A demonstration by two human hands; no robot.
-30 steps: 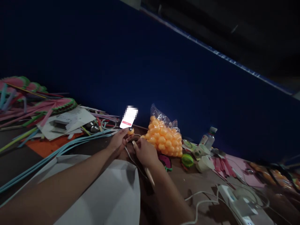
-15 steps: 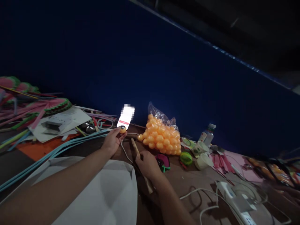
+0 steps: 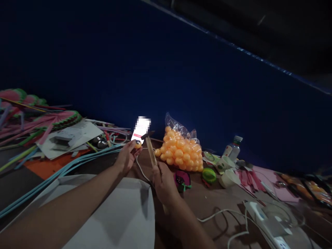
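Note:
Between the fingertips of my left hand (image 3: 126, 157) is a small ball (image 3: 138, 145), orange below and dark and shiny on top. My right hand (image 3: 164, 183) is wrapped around the wooden handle of a hammer (image 3: 151, 151). Its dark crosswise head is up beside the ball; I cannot tell whether they touch. A lit phone (image 3: 140, 129) leans upright just behind the ball. To the right stands a clear plastic bag (image 3: 181, 148) full of orange balls. Near my right hand lie a purple and black item (image 3: 182, 179) and a green striped ball-shaped piece (image 3: 209, 175).
White paper or fabric (image 3: 116, 214) spreads in front of me. Light blue tubes (image 3: 77, 159) run along the left, by watermelon-coloured fans (image 3: 62, 119). On the right are paper cups (image 3: 229, 178), a bottle (image 3: 235, 148), and a power strip (image 3: 267, 224) with cables. A dark blue wall (image 3: 155, 69) rises behind.
My right hand has turned the hammer more upright and raised its head towards the ball. My left hand still holds the ball in front of the phone. The view has shifted slightly.

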